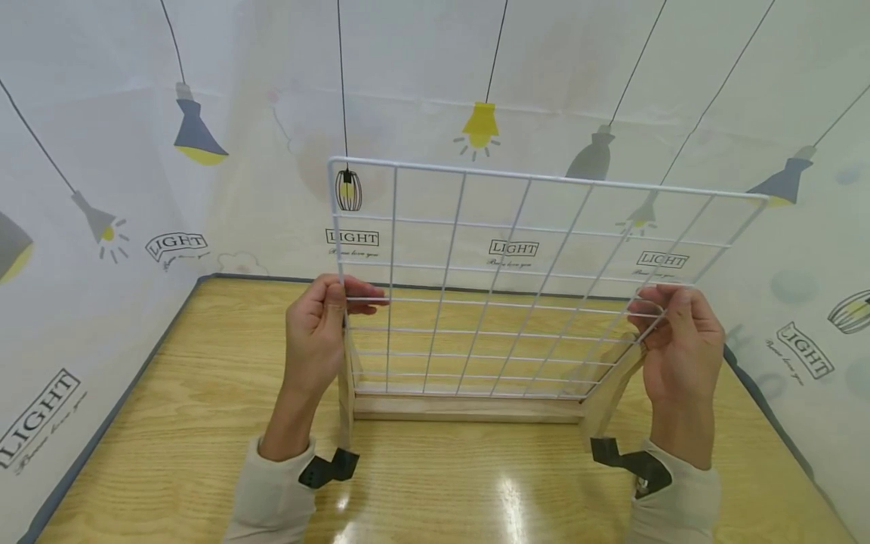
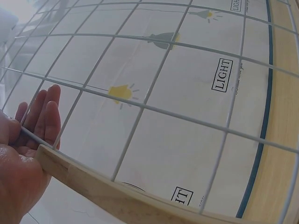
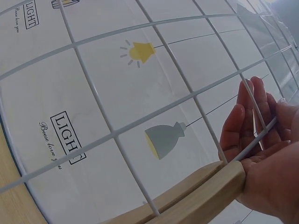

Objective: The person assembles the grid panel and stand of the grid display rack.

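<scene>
A white wire grid panel [image 1: 530, 179] stands tilted, its top edge leaning away, its lower part between the sides of a wooden stand [image 1: 469, 409]. My left hand [image 1: 316, 332] pinches the panel's left edge wire between thumb and fingers, just above the stand's left side piece [image 2: 93, 182]. On the opposite edge, my right hand [image 1: 683, 340] grips the wire the same way, close over the right side piece [image 3: 205, 196]. In both wrist views the fingers reach behind the grid. The panel's bottom wire lies right along the stand's front bar.
The stand sits on a light wood-grain table [image 1: 462, 483]. Behind and on both sides rise pale walls [image 1: 272, 189] printed with hanging lamps and LIGHT lettering. A dark strip [image 1: 136, 385] runs where table and wall meet. Black straps [image 1: 329, 468] are at both cuffs.
</scene>
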### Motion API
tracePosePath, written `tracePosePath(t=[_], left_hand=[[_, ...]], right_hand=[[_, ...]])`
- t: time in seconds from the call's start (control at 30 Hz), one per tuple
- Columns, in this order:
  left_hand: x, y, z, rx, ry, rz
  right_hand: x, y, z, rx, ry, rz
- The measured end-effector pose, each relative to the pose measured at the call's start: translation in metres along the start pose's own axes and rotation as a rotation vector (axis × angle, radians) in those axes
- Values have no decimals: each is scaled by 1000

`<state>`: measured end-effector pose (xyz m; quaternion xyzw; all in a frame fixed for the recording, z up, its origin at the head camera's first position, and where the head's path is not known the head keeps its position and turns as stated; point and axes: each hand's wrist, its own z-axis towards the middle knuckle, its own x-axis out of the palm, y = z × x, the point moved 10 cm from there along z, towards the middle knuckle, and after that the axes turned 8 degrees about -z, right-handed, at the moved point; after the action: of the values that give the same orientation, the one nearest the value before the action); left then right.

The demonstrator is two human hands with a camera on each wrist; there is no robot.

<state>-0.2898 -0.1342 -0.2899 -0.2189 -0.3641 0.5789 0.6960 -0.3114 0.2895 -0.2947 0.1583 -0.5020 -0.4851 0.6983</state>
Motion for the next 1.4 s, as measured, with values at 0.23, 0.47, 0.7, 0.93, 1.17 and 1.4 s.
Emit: tracePosePath(t=[0.23, 0.47, 0.7, 0.93, 1.17, 1.4], left_hand=[[0, -1, 1, 11, 2, 8], [1, -3, 1, 17, 4, 5], [1, -3, 1, 15, 5, 1], [0, -2, 1, 18, 4, -1], [0, -2, 0, 14, 2, 0], [1, -3, 1, 16, 5, 8]], right_hand=[[-1, 0, 0, 4, -15, -9], [0, 1, 0, 0, -9, -11], [0, 1, -1, 0, -14, -21], [1, 0, -1, 8, -10, -18], [2, 1, -1, 7, 6, -24], [3, 1, -1, 9, 10, -9]])
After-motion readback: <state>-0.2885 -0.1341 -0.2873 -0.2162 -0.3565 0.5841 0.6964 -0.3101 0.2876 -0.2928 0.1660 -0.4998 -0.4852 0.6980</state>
